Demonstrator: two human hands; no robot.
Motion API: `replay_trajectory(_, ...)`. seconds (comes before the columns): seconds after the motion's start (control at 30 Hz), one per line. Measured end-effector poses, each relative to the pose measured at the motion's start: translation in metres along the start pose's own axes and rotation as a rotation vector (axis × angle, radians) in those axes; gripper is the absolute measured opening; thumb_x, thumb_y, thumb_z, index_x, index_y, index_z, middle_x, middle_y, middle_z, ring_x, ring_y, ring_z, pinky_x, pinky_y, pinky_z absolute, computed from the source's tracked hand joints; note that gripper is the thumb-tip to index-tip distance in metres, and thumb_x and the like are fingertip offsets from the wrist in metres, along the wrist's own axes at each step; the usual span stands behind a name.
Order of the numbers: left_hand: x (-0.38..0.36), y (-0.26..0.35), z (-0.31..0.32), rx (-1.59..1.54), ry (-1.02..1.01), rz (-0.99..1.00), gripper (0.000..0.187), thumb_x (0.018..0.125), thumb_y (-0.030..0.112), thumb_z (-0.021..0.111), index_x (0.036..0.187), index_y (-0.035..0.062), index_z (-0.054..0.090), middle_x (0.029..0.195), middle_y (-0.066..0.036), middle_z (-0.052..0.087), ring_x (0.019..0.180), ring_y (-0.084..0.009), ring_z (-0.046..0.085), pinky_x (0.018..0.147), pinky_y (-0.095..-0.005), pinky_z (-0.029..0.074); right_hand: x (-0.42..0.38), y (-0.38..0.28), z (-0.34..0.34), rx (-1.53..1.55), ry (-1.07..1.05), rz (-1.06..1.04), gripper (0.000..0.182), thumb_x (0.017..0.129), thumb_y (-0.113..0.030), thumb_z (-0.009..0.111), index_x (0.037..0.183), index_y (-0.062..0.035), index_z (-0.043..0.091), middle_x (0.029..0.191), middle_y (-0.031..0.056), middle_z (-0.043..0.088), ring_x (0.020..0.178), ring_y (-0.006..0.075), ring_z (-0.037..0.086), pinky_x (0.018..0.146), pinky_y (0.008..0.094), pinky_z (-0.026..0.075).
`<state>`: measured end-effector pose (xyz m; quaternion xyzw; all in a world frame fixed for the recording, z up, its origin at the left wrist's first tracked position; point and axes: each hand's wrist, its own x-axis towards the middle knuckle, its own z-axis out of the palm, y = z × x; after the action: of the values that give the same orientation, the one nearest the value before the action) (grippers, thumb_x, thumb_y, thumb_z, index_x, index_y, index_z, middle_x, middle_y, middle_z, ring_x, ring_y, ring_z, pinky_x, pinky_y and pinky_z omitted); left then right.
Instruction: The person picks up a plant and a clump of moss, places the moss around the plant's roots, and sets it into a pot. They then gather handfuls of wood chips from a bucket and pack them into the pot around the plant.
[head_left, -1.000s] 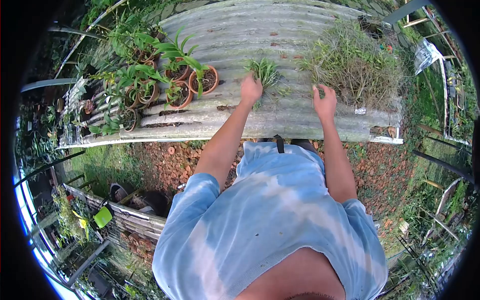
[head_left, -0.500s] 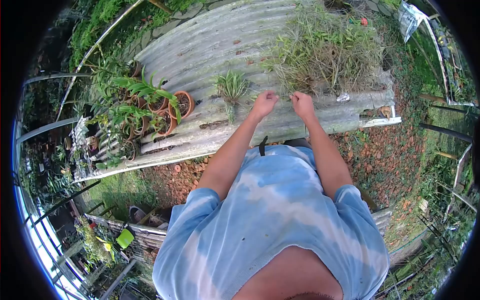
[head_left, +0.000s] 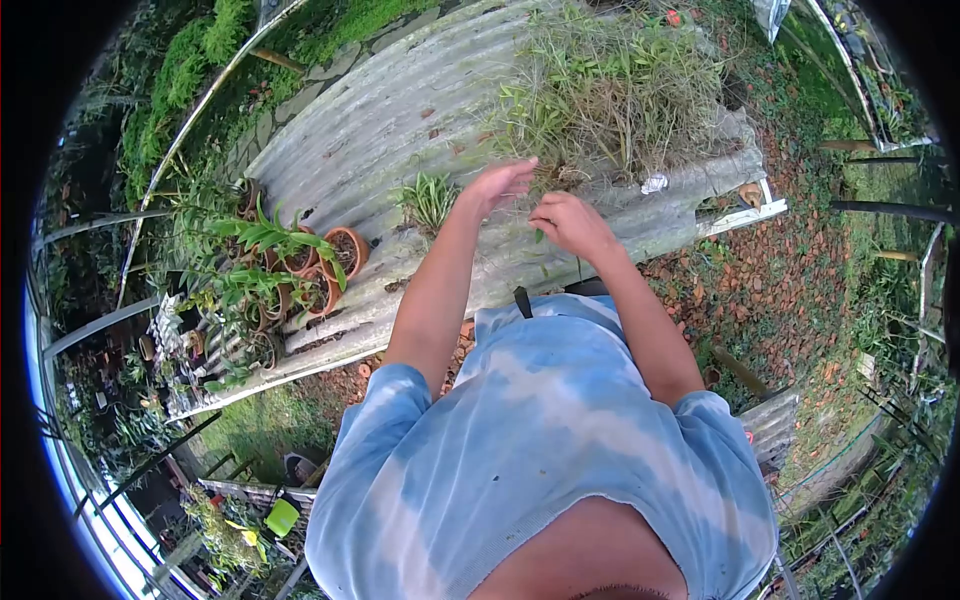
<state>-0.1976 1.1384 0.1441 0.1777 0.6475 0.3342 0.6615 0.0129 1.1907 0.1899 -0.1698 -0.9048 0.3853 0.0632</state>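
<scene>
My left hand [head_left: 500, 187] is over the corrugated sheet, its fingers stretched out toward the heap of grassy plants [head_left: 620, 100] and nothing seen in them. Close by on the right, my right hand [head_left: 572, 225] has its fingers curled in a pinch. A small green sprig [head_left: 538, 236] pokes out below those fingertips; the rest of it is hidden. A leafy green clump [head_left: 428, 203] lies on the sheet just left of my left hand. Dry roots at the heap's near edge are close to both hands.
The grey corrugated sheet [head_left: 350, 120] forms the worktop. Terracotta pots [head_left: 345, 250] with leafy plants stand at its left. A crumpled shiny foil piece [head_left: 654, 184] lies near the right end. Broken reddish pieces [head_left: 720, 290] cover the ground beyond the front edge.
My left hand has moved left and its fingers have straightened. My right hand has shifted left and closer to my body, still pinched. The whole view has shifted slightly.
</scene>
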Motion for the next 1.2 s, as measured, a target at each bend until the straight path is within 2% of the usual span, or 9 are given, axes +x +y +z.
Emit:
replay_trajectory(0.1,0.004,0.001,0.024,-0.115,-0.091,-0.016,0.065,0.098,0.046,0.064,0.149,0.0109,0.045,0.142,-0.013,0.058,0.125,-0.025,0.06,0.1,-0.0406,0.051,-0.003,-0.004,-0.005,-0.032,0.099,-0.115,0.018,0.085,-0.015,0.074,0.102,-0.007,0.073,0.1,0.0095,0.07,0.1,0.0318,0.067,0.086,0.0439,0.054)
replay_trajectory(0.23,0.041,-0.047,0.035,-0.249,-0.26,0.009,0.044,0.103,0.025,0.053,0.143,0.0073,0.052,0.119,-0.007,0.07,0.096,-0.0134,0.069,0.07,-0.0298,0.058,-0.005,-0.017,-0.009,0.031,0.09,-0.113,0.022,0.083,-0.018,0.077,0.101,-0.0067,0.071,0.099,0.0092,0.07,0.102,0.0313,0.067,0.086,0.0427,0.054)
replay_trajectory(0.43,-0.006,-0.025,0.04,-0.696,-0.423,0.133,0.049,0.107,0.029,0.049,0.15,0.0061,0.041,0.124,-0.015,0.066,0.098,-0.0214,0.069,0.082,-0.0388,0.058,-0.011,-0.024,-0.021,0.02,0.117,-0.045,0.024,0.082,-0.025,0.08,0.088,-0.0047,0.069,0.094,0.011,0.071,0.094,0.0324,0.068,0.081,0.0435,0.054)
replay_trajectory(0.63,-0.027,-0.005,0.039,-0.57,-0.14,0.328,0.062,0.106,0.037,0.052,0.154,0.0033,0.032,0.148,-0.02,0.048,0.109,-0.0317,0.066,0.089,-0.045,0.056,-0.005,-0.033,-0.012,0.077,0.16,-0.151,0.026,0.082,-0.026,0.081,0.081,-0.0034,0.068,0.087,0.0127,0.071,0.082,0.0327,0.067,0.075,0.0439,0.053)
replay_trajectory(0.73,-0.039,0.0,0.03,-0.823,-0.341,0.299,0.064,0.101,0.03,0.063,0.152,0.0027,0.035,0.145,-0.02,0.05,0.108,-0.0304,0.066,0.084,-0.0432,0.058,-0.003,-0.038,-0.014,0.111,0.095,-0.059,0.026,0.082,-0.026,0.081,0.081,-0.0033,0.068,0.085,0.0123,0.071,0.081,0.0327,0.068,0.075,0.0431,0.053)
replay_trajectory(0.9,-0.038,-0.004,0.033,-0.424,-0.082,0.34,0.059,0.095,0.019,0.073,0.144,0.0024,0.045,0.12,-0.009,0.061,0.093,-0.0188,0.066,0.074,-0.0329,0.058,0.004,-0.044,-0.013,-0.003,-0.083,0.009,0.026,0.082,-0.026,0.081,0.085,-0.0032,0.069,0.088,0.0125,0.071,0.081,0.0326,0.067,0.074,0.0422,0.053)
replay_trajectory(1.0,-0.033,-0.009,0.026,-0.604,0.034,0.35,0.045,0.096,0.016,0.072,0.135,0.0033,0.053,0.103,-0.002,0.062,0.084,-0.0118,0.062,0.068,-0.0263,0.056,0.002,-0.043,-0.005,0.074,0.139,-0.182,0.027,0.084,-0.025,0.08,0.091,-0.0021,0.069,0.09,0.0128,0.069,0.081,0.0298,0.067,0.075,0.0399,0.053)
replay_trajectory(1.1,-0.04,-0.007,0.009,-0.868,0.041,0.397,0.031,0.097,0.016,0.071,0.124,0.0054,0.06,0.09,0.002,0.062,0.076,-0.0078,0.061,0.067,-0.0234,0.056,0.004,-0.037,-0.01,0.368,0.649,-0.15,0.028,0.09,-0.026,0.076,0.098,-0.0002,0.069,0.094,0.0114,0.068,0.086,0.0236,0.068,0.077,0.0371,0.053)
replay_trajectory(1.2,-0.051,-0.008,-0.007,-1.027,-0.005,0.421,0.025,0.099,0.017,0.068,0.121,0.0076,0.063,0.086,0.004,0.06,0.073,-0.0048,0.059,0.068,-0.0219,0.056,0.008,-0.002,-0.016,0.438,0.801,0.212,0.031,0.095,-0.027,0.072,0.11,-0.0003,0.068,0.109,0.0103,0.067,0.094,0.0188,0.067,0.079,0.0343,0.053)
